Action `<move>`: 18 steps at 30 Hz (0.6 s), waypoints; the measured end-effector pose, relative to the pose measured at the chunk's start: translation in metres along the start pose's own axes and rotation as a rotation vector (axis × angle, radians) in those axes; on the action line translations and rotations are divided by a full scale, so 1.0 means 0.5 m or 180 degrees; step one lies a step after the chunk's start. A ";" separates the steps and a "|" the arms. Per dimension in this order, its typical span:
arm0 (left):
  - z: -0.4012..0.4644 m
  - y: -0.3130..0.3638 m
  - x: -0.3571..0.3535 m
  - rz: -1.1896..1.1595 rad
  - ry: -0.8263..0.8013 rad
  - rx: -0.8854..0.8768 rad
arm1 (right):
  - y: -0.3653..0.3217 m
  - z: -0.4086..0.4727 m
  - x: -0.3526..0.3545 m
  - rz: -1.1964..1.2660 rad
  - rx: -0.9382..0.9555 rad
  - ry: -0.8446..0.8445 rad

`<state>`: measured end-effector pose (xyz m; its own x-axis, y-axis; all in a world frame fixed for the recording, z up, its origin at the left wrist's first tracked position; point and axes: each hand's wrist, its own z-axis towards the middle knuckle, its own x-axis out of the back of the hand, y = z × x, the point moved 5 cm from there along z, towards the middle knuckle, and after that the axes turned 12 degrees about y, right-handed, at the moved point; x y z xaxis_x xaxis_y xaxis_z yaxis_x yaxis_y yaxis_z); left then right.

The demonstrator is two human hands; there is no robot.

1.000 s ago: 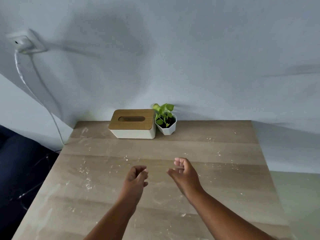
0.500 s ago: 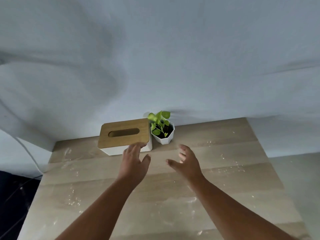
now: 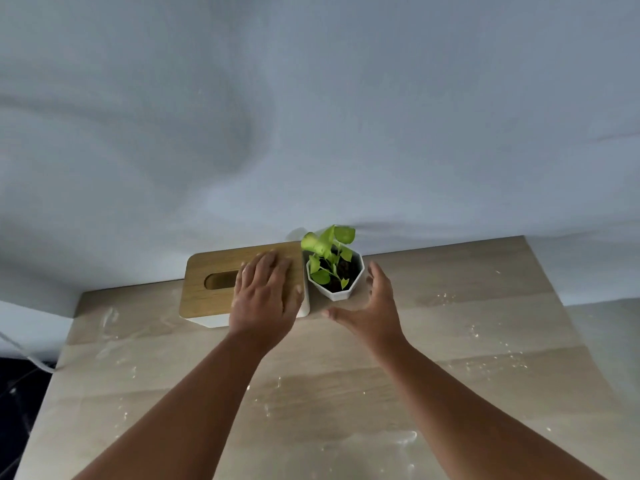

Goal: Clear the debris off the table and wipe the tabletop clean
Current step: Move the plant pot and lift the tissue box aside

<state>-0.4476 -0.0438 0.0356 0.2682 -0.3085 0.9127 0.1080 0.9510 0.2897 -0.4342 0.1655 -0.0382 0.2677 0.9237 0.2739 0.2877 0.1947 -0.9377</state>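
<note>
The left hand (image 3: 265,296) lies flat on the wooden lid of the tissue box (image 3: 214,289), fingers straight and spread, gripping nothing. The right hand (image 3: 372,306) is spread wide, thumb and fingers cupped apart around the near right side of the plant pot (image 3: 337,284); whether it touches the pot cannot be told, and it holds nothing yet.

The box and the pot stand side by side at the 12 o'clock edge of the table (image 3: 485,341), against the wall, the pot just to the 3 o'clock side of the box. The debris (image 3: 498,363), pale crumbs and smears, lies scattered over the tabletop, thickest toward 3 o'clock and near 6 o'clock between the forearms.

The box looks light and stiff: the lid is smooth, so a flat palm may slide on it, and holding the white sides would be surer. The pot is small, hard and probably breakable, with loose soil and soft leaves; it seems best held round its faceted wall, low down and kept upright, never by the plant. The crumbs appear fine and weightless, better swept or wiped than pinched.

Half a second ago both hands hovered short of these things, the left just at the front of the box, the right over bare wood. A second ago both were curled near the middle of the table. The view has also swung, so the wall socket and cable at 10 o'clock are out of sight.
</note>
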 end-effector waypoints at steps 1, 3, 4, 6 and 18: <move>-0.003 0.001 -0.004 0.0073 0.0111 -0.0045 | 0.001 0.006 -0.003 -0.0018 0.0048 0.0043; -0.005 0.003 -0.010 0.0155 0.0322 -0.0132 | 0.005 0.014 -0.008 -0.0016 0.0135 0.0145; -0.004 0.002 -0.015 0.0177 0.0414 -0.0152 | 0.006 0.017 -0.010 -0.0016 0.0183 0.0183; -0.001 0.000 -0.024 0.0235 0.0576 -0.0190 | 0.008 0.024 -0.017 0.0016 0.0308 0.0212; -0.004 0.000 -0.031 0.0367 0.0896 -0.0376 | -0.003 0.048 -0.044 0.0390 0.0673 0.0436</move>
<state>-0.4498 -0.0389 0.0208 0.5375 -0.2081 0.8172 0.1675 0.9761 0.1384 -0.4628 0.1529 -0.0482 0.4146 0.8943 0.1684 0.0511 0.1619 -0.9855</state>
